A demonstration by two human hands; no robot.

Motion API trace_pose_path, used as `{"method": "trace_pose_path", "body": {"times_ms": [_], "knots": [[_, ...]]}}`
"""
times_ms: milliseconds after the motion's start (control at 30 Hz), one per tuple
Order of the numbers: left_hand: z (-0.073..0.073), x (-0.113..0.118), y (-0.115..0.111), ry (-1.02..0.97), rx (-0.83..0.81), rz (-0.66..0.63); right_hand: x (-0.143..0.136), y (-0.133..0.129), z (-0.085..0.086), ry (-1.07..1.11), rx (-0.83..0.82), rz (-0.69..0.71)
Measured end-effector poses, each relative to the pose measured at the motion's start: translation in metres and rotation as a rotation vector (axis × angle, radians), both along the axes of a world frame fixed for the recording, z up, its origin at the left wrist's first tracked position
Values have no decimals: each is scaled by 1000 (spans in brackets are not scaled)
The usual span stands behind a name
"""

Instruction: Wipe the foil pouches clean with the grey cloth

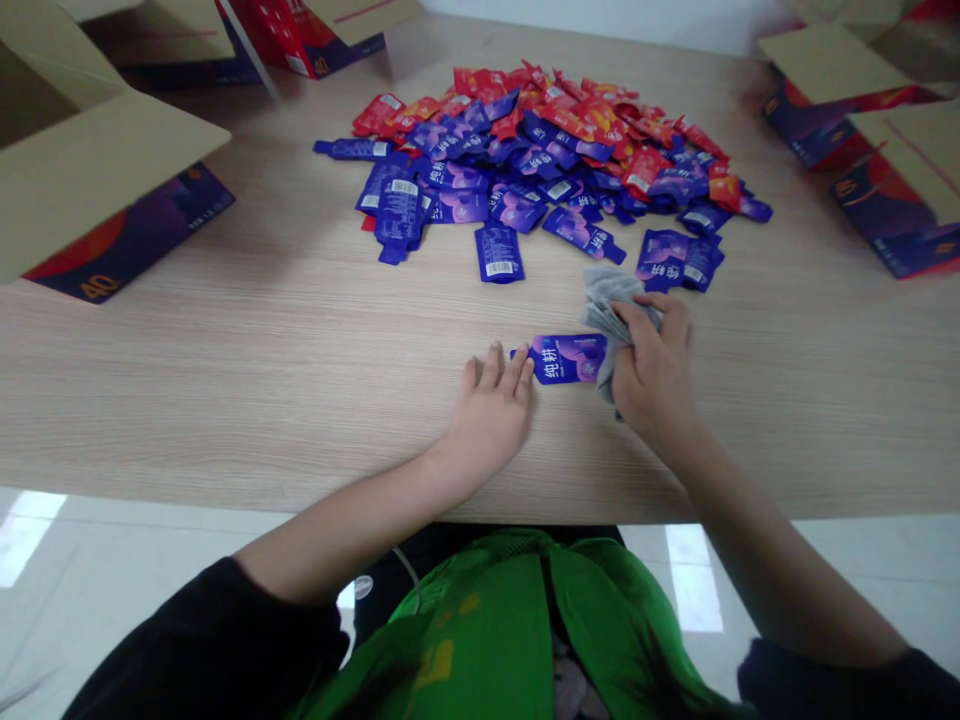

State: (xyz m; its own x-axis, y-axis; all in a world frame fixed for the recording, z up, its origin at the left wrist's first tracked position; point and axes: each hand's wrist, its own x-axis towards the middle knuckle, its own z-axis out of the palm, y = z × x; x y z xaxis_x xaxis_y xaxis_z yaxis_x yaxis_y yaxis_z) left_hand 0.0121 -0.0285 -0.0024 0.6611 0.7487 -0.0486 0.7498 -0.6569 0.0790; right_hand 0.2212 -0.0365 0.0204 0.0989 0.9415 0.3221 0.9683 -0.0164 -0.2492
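Note:
A purple-blue pouch [568,359] lies flat on the wooden table [300,380], its narrow end to the left. The fingers of my left hand [495,405] are spread, with fingertips resting on that narrow end. My right hand [656,370] is closed on a grey cloth [611,300], which touches and partly covers the pouch's right end. Beyond my hands lies a wide heap of pouches, blue ones [517,205] mostly at the front and red ones [592,115] mostly at the back.
An open carton [135,235] stands at the left, with more open cartons behind it, one of them red [289,35]. At the right are further open cartons [896,215]. The table's front edge runs just below my wrists.

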Motion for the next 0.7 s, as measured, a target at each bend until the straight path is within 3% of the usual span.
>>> {"method": "trace_pose_path", "body": {"times_ms": [133,233,533,700], "knots": [[-1,0,0,-29,-6,24,-49,15,-9,-55,-119,149],[0,-1,1,-28,-19,22,-58,19,-24,-133,-181,199],[-1,-3,1,-24,13,6,8,-10,-32,-166,-142,-50],[-1,-1,1,-4,0,11,46,-9,-34,-87,-115,-74]]}}
